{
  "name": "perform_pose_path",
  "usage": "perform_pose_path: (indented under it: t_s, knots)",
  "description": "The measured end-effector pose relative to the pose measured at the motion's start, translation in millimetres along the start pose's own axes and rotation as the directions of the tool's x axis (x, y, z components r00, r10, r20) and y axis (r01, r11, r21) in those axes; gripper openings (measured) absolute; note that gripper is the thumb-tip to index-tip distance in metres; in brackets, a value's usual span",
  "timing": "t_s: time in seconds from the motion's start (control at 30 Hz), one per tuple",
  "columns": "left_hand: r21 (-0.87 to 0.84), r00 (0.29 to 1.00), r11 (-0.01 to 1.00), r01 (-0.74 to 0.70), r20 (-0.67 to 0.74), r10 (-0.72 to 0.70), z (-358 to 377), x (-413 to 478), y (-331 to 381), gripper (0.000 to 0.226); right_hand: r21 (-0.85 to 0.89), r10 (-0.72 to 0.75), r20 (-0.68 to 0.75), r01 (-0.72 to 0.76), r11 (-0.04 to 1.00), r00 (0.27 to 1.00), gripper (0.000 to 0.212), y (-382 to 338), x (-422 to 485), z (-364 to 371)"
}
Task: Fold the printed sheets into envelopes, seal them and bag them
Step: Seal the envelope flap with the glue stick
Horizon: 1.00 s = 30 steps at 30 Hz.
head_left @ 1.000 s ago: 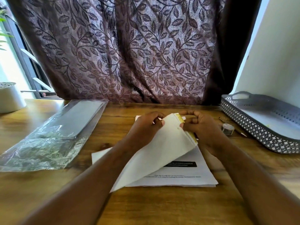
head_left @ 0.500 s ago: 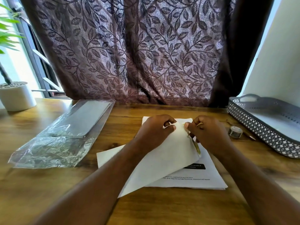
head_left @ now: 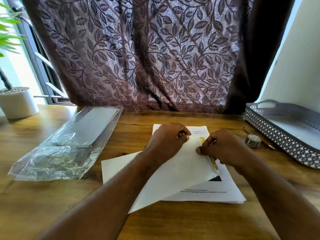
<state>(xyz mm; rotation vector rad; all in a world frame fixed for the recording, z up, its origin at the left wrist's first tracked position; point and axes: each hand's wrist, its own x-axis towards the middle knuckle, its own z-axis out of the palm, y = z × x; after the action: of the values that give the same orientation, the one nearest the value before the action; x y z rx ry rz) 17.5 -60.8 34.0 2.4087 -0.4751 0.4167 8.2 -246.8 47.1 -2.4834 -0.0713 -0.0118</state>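
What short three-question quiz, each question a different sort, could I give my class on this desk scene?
1. True or false: the clear plastic bag lies left of the stack of printed sheets.
2. Which sits between the right hand and the grey tray? A: potted plant. B: small tape roll. C: scissors.
3. How many hands grip the white envelope?
Key: 1 true; 2 B; 3 two, the left hand and the right.
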Motion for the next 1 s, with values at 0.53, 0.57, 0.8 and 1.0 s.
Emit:
perform_pose_path:
  t_s: [0.53, 0.57, 0.8, 1.0]
  knots:
    - [-0.079, 0.999, 0.996, 0.032, -0.039, -0.036, -4, 3, 1, 0.016, 0.154, -0.033, 0.029, 0.029, 0.988, 0.999, 0.008, -2, 4, -12]
    - [-0.079, 0.999, 0.996, 0.038, -0.033, -0.041, -5, 3, 1, 0.015, 0.166, -0.034, 0.009, 0.032, 0.986, 0.999, 0.009, -1, 4, -11]
    - [-0.017, 0.998, 0.998, 0.058, -0.003, -0.058, -6, 4, -1, 0.02, 0.255, -0.052, -0.014, 0.054, 0.965, 0.999, 0.008, -9, 3, -6]
    - [-0.006, 0.999, 0.999, 0.043, -0.008, -0.043, -9, 3, 1, 0.016, 0.36, 0.047, 0.238, -0.133, 0.923, 0.97, 0.014, -9, 0, -15]
